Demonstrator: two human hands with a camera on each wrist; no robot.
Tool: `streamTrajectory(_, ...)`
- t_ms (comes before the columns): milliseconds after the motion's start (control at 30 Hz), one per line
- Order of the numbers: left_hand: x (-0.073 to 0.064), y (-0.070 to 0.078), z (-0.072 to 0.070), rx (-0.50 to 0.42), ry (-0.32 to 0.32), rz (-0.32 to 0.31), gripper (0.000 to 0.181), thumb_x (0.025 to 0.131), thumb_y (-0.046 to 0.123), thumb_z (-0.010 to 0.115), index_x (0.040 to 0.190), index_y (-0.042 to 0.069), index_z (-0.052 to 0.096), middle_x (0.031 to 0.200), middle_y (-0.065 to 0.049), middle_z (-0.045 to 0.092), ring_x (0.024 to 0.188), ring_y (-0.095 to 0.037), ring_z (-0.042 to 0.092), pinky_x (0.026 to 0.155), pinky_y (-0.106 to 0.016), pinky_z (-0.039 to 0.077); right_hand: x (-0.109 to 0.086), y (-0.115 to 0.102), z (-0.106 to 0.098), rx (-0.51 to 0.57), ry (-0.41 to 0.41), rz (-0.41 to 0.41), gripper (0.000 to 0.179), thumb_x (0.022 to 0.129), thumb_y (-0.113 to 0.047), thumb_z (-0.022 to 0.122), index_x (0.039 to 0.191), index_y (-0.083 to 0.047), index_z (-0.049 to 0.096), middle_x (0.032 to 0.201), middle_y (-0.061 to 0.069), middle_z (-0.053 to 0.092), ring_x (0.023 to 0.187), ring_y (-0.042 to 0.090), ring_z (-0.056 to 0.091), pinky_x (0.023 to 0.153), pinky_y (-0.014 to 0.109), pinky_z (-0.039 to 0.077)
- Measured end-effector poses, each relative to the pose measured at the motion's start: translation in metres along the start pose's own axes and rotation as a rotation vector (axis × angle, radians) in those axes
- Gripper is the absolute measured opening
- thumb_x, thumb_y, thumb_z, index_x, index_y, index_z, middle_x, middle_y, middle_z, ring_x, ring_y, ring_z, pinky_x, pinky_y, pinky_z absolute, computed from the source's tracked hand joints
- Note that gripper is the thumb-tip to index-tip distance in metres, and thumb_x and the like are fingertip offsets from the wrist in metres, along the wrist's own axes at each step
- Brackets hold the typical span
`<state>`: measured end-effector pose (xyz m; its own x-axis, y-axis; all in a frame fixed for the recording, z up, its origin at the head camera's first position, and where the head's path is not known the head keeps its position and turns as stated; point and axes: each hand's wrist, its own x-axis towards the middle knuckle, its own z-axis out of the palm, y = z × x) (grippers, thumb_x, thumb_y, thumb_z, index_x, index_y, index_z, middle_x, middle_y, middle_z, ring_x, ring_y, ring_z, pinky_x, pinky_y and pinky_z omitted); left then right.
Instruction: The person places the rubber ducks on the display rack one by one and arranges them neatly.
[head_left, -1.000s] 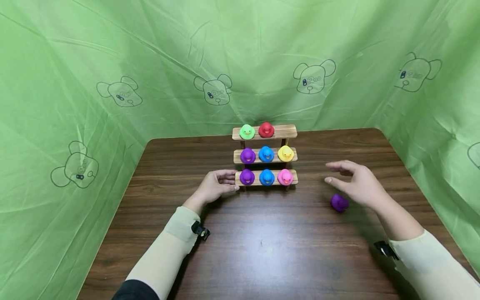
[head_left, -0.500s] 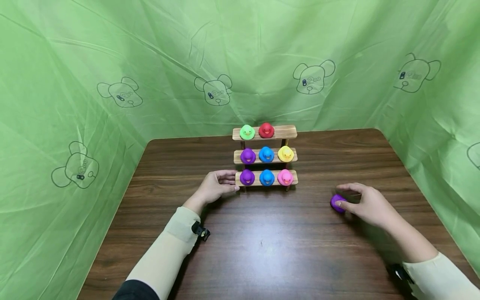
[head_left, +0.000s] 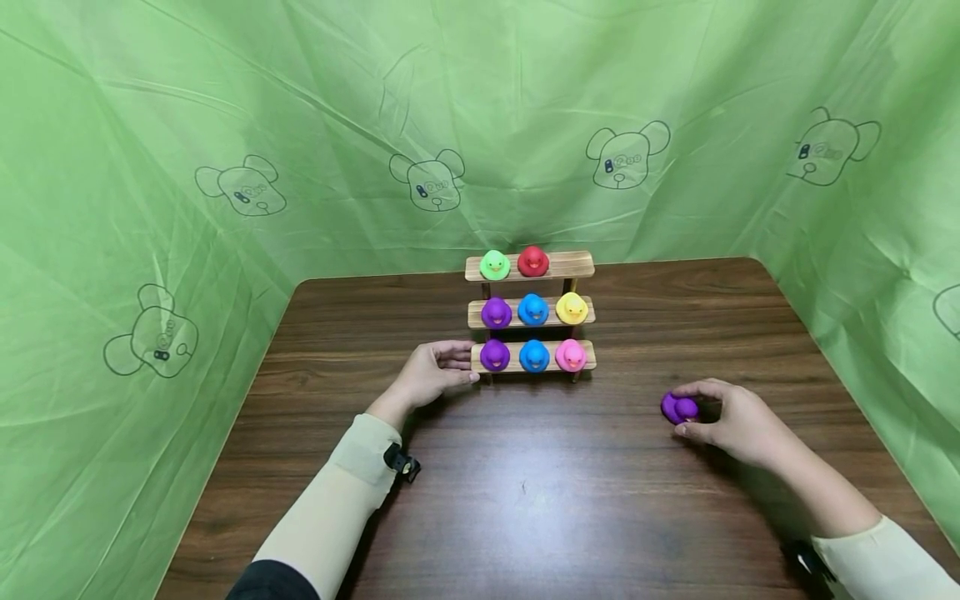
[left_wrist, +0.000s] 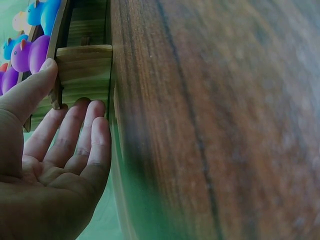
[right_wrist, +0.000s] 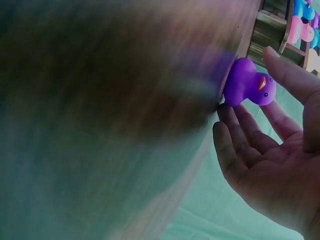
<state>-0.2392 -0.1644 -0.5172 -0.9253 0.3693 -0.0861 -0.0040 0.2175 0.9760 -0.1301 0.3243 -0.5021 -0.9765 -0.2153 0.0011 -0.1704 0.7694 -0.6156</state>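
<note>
On the table stands a three-tier wooden rack [head_left: 558, 264] bearing rubber ducks. My left hand [head_left: 426, 372] holds the left end of its lowest shelf. In the left wrist view the thumb lies at the shelf's edge, with the other fingers reaching beneath. A purple rubber duck [head_left: 674, 408] sits on the table to the right of the rack. My right hand [head_left: 738, 421] is around it, the thumb on the near side and the fingers on the far side. In the right wrist view a gap shows between the thumb and the duck [right_wrist: 242, 82].
The top shelf carries a green duck [head_left: 494, 264] and a red duck [head_left: 533, 261] on its left and middle. Below are purple, blue, yellow and pink ducks in two rows. A green curtain [head_left: 525, 125] with bear drawings hangs behind the dark wooden table [head_left: 480, 517].
My right hand has come down and toward me from above the purple duck to around it. The duck has turned a little in place. My left hand has stayed at the rack.
</note>
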Motion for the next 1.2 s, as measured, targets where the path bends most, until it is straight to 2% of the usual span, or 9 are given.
streamTrajectory(200, 0.0008, -0.0008, 0.0004, 0.002, 0.0, -0.004, 0.055, 0.085, -0.005, 0.085, 0.136, -0.006, 0.064, 0.123, -0.026, 0.072, 0.114, -0.041, 0.069, 0.09, -0.029, 0.062, 0.0001, 0.0017, 0.0, -0.002, 0.011, 0.001, 0.042, 0.082, -0.029, 0.093, 0.118, -0.016, 0.076, 0.115, 0.008, 0.076, 0.11, 0.035, 0.068, 0.091, 0.05, 0.052)
streamTrajectory(433, 0.0009, -0.0014, -0.0002, 0.013, 0.001, 0.0, 0.055, 0.085, -0.004, 0.085, 0.136, -0.006, 0.064, 0.123, -0.025, 0.072, 0.114, -0.04, 0.07, 0.09, -0.03, 0.062, -0.0007, 0.0032, -0.001, -0.002, 0.013, -0.016, 0.044, 0.08, -0.03, 0.094, 0.119, -0.016, 0.076, 0.116, 0.008, 0.076, 0.108, 0.031, 0.069, 0.09, 0.041, 0.053)
streamTrajectory(767, 0.0003, -0.0007, 0.0004, 0.017, 0.003, -0.004, 0.055, 0.085, -0.004, 0.085, 0.136, -0.005, 0.064, 0.122, -0.023, 0.073, 0.113, -0.039, 0.07, 0.091, -0.03, 0.062, -0.0008, 0.0086, -0.0027, 0.002, 0.002, -0.005, 0.04, 0.083, -0.03, 0.092, 0.117, -0.017, 0.076, 0.114, 0.008, 0.076, 0.108, 0.03, 0.068, 0.088, 0.033, 0.052)
streamTrajectory(1200, 0.0004, -0.002, -0.0006, 0.004, -0.003, 0.003, 0.056, 0.085, -0.003, 0.085, 0.137, -0.006, 0.063, 0.122, -0.025, 0.072, 0.113, -0.04, 0.07, 0.09, -0.029, 0.062, 0.0009, 0.0056, -0.0038, 0.002, 0.01, 0.032, 0.039, 0.088, -0.042, 0.087, 0.119, -0.02, 0.077, 0.115, 0.007, 0.076, 0.11, 0.032, 0.066, 0.092, 0.051, 0.051)
